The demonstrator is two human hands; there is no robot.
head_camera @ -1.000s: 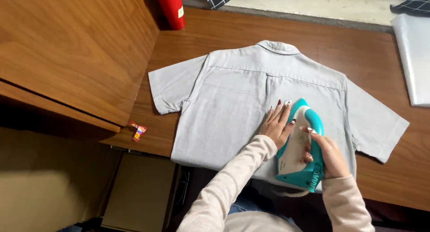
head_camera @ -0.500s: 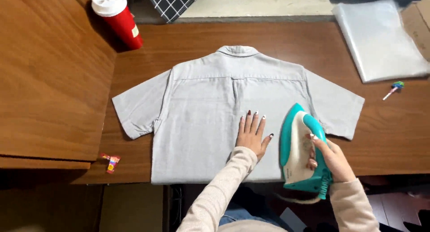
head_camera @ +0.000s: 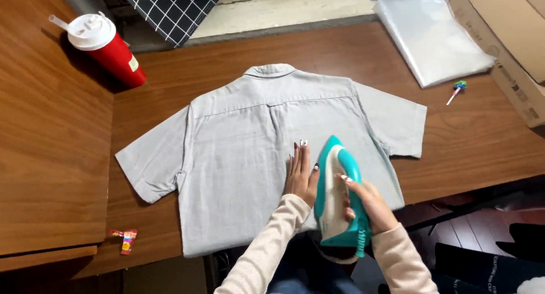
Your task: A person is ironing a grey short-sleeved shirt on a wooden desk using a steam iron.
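A pale grey short-sleeved shirt (head_camera: 238,152) lies back-up and spread flat on a brown wooden table (head_camera: 482,140), collar away from me. My left hand (head_camera: 301,177) presses flat on the shirt's lower middle, fingers together and pointing away. Right beside it stands a teal and white iron (head_camera: 339,194) on the shirt's lower right part, and my right hand (head_camera: 369,203) grips its handle. The iron's rear end hangs near the table's front edge.
A red cup with a white lid and straw (head_camera: 105,44) stands at the far left. A clear plastic bag (head_camera: 431,35) and a cardboard box (head_camera: 511,38) lie at the far right, a small lollipop (head_camera: 457,90) near them. A colourful wrapper (head_camera: 126,240) lies front left. A wooden cabinet top (head_camera: 45,157) borders the left.
The view has swung, so the shirt now sits more to the left. The iron has moved left toward my left hand, which stays flat on the shirt with its fingers drawn closer.
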